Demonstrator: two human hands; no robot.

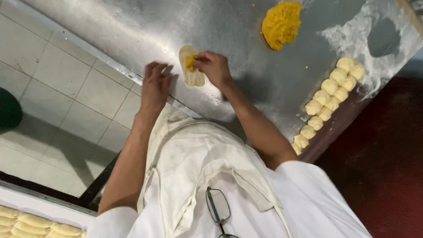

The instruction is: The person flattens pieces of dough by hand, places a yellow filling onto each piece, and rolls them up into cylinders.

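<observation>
Dough piece (192, 75) lies flattened on the steel table (246, 31); the right hand (213, 66) pinches yellow filling (190, 62) onto it, while the left hand (155, 86) rests open beside it, steadying.

Dough piece (192, 72): pale cream, flattened to an elongated oval, lying flat on the steel desk (132, 31) near its front edge. Yellow filling dab (190, 62): small bright lump resting on the dough's upper half, left of centre.

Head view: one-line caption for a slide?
Right hand presses yellow filling onto a flat dough piece on a floured steel table; left hand waits beside.
</observation>
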